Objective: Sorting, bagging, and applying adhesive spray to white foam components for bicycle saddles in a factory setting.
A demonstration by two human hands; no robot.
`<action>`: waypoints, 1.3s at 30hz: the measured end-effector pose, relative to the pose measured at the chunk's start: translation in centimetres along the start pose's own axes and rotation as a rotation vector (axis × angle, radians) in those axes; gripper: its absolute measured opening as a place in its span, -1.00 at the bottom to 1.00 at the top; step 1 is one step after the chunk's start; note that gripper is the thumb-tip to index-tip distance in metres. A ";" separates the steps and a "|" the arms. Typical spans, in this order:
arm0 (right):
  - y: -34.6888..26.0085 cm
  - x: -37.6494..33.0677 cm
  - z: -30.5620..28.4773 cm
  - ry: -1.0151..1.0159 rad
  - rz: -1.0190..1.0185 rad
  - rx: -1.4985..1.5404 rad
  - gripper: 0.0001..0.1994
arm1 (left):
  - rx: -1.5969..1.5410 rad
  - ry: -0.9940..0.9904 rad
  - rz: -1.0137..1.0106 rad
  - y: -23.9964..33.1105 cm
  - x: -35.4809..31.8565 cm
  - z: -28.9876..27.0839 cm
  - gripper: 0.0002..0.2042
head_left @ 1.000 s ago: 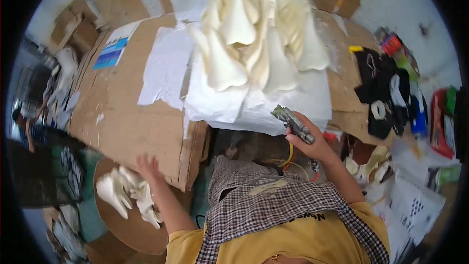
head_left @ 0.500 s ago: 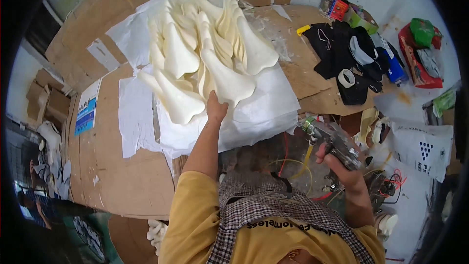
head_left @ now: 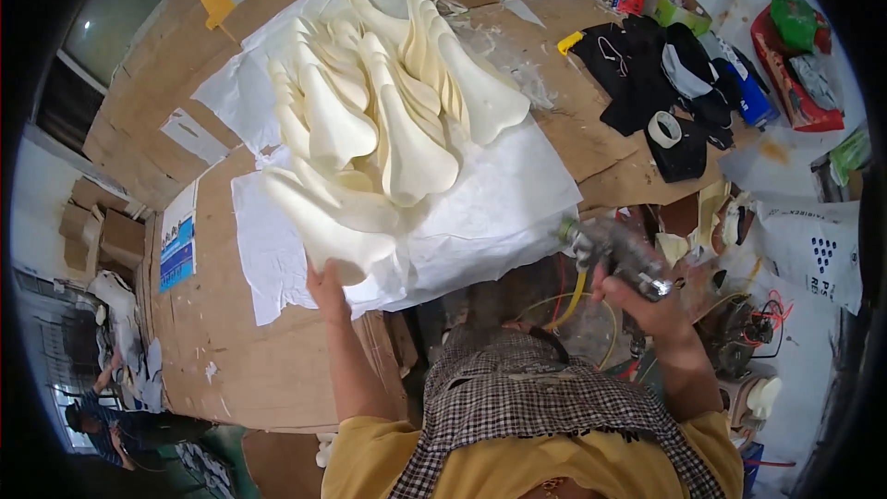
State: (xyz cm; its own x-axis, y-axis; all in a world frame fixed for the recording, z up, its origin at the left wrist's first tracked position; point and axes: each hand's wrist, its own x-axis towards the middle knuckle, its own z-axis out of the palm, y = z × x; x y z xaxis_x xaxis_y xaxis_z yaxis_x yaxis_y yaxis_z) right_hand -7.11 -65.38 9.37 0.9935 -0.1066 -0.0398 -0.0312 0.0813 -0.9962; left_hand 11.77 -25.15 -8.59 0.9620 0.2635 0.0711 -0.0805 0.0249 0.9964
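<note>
Filling much of the view, a cardboard-covered table (head_left: 240, 342) curves along the lens rim and carries white paper sheets (head_left: 517, 166), which overlap and reach its near edge. On the paper lies a pile of cream pieces (head_left: 407, 139), smooth, curved and flared at the near end, nested in several leaning rows. Below the table edge is the wearer's checked apron (head_left: 545, 407). Black cloth items (head_left: 637, 102) lie together at the table's right, and a white sack (head_left: 795, 240) stands beyond its right edge. The nearest cream piece (head_left: 337, 236), at the near left of the pile, lies tilted above the paper, its broad end toward the wearer. A metal spray gun (head_left: 619, 254), partly blurred, is held off the table's near right corner, its front end toward the paper. The right hand (head_left: 661, 310) has its fingers wrapped around the gun. The left hand (head_left: 328, 291) grips the broad end of the nearest piece between thumb and fingers, the fingertips hidden behind it. At the far left lies a blue-and-white leaflet (head_left: 177, 259); smallest is a pale tape roll (head_left: 655, 133) resting on the black cloth.
</note>
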 end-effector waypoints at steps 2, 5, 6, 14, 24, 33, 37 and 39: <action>-1.8 0.8 1.0 0.036 -0.057 0.036 -0.50 | -0.107 0.067 0.000 0.8 0.5 -2.4 -0.70; -2.5 0.6 1.4 0.087 -0.093 0.030 -0.48 | -0.163 0.084 -0.049 0.9 2.5 -1.7 -0.71; -2.1 0.3 1.2 0.039 -0.031 -0.024 -0.47 | -0.172 0.036 -0.032 1.0 3.1 -0.5 -0.70; -0.2 -2.4 -0.3 0.228 0.053 -0.154 -0.46 | -0.104 -0.293 -0.132 0.6 7.9 12.9 -0.66; -5.5 0.9 1.4 0.247 -0.185 -0.182 -0.46 | 0.458 -0.231 0.036 -9.3 14.0 15.1 -0.43; 0.1 5.4 -8.6 0.254 -0.025 -0.085 -0.39 | -0.176 -0.464 -0.507 2.7 8.6 17.5 -0.61; -0.8 6.9 -10.7 0.210 0.010 -0.145 -0.41 | -0.115 -0.668 -0.367 1.5 8.3 27.4 -0.54; -1.9 7.6 -10.7 0.117 -0.016 -0.052 -0.42 | 0.170 -0.616 -0.239 -3.7 10.2 31.1 -0.53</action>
State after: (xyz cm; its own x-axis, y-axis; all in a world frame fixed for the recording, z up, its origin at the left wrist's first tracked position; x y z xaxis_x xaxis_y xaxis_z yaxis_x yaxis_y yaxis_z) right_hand -0.69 -76.99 10.09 0.9744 -0.2229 -0.0294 -0.0238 0.0279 -0.9993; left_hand 30.03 -52.57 -10.14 0.9253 -0.3285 -0.1895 0.1464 -0.1515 0.9776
